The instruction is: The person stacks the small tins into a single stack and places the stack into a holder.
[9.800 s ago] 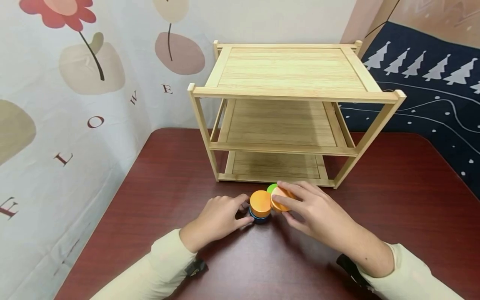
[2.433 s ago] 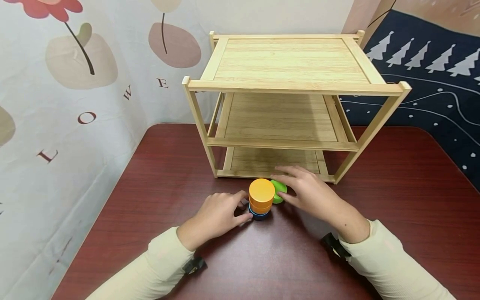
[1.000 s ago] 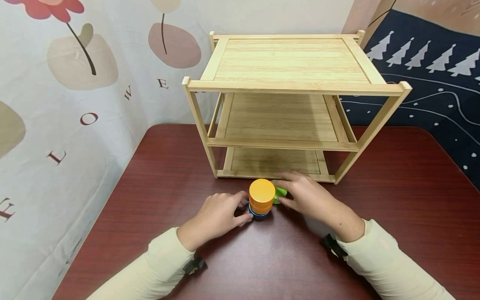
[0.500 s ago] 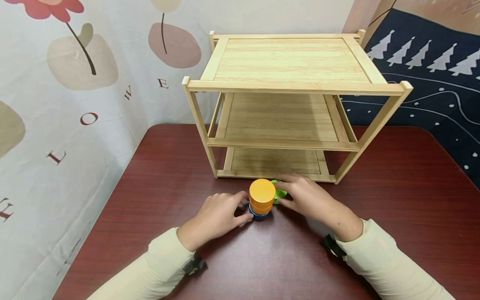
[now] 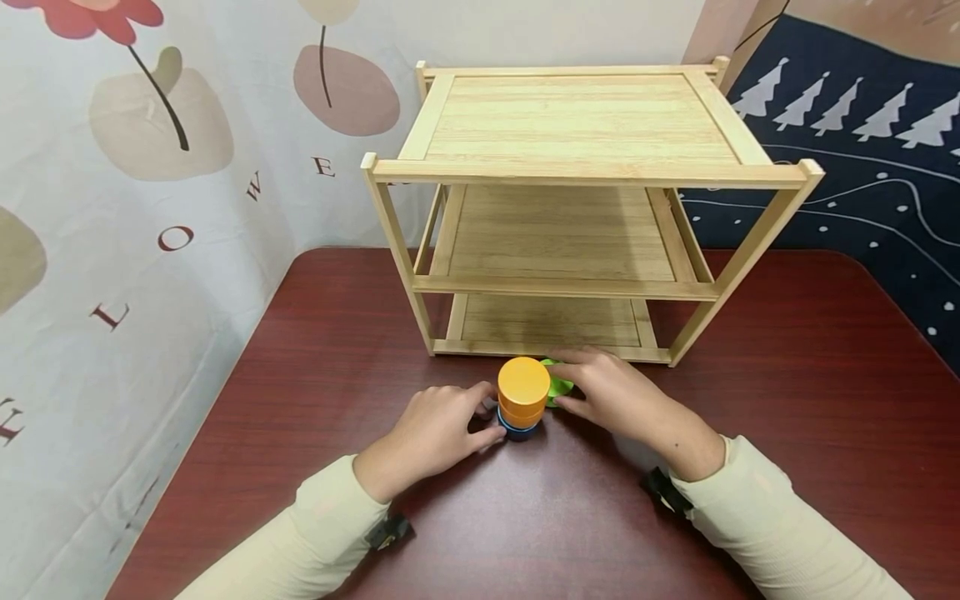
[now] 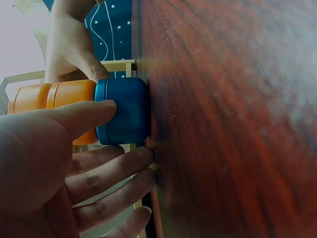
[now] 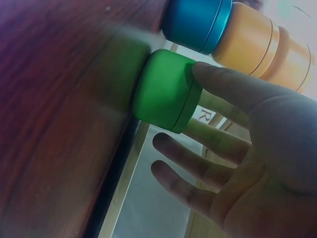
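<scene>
A stack of small round lidded jars stands upright on the table, with a blue jar (image 6: 128,111) at the bottom, one orange jar (image 6: 73,92) on it and another orange jar (image 5: 523,381) on top. My left hand (image 5: 423,433) grips the blue jar low down, its thumb on the near side and the fingers behind. Just right of the stack a green jar (image 7: 164,89) stands on the table. My right hand (image 5: 622,400) pinches it near the lid, thumb on one side and fingertips on the other, partly covering it in the head view.
Behind the jars stands a three-tier wooden rack (image 5: 585,171), its bottom front rail close to the green jar. All this sits on a dark red wooden table (image 5: 315,333). A printed cloth (image 5: 247,75) hangs along the left and back.
An orange jar once in the right hand now tops the stack. The right hand has let go of it and closed round the green jar. The left hand stays at the blue jar.
</scene>
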{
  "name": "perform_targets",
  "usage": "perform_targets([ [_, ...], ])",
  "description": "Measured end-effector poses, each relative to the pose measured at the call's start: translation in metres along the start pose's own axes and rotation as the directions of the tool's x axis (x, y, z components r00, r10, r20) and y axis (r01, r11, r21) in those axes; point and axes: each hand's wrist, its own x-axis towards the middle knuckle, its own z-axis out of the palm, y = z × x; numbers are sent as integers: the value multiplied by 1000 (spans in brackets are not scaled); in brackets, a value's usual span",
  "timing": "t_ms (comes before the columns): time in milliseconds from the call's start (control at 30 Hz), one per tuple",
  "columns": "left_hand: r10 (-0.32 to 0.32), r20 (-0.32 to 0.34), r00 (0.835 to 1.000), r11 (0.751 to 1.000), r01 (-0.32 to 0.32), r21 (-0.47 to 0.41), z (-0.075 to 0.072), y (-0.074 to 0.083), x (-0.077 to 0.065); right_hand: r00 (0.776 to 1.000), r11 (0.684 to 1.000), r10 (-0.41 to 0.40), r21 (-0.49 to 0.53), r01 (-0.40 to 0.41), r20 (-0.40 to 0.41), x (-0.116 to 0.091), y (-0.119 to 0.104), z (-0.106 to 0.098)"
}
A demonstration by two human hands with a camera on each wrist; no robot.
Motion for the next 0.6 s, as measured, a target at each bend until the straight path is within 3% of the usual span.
perform_targets([
  [600,-1,-2,1000,1000,1,1,1,0,0,1000,1000,9,-5,-9,21,0,0,0],
])
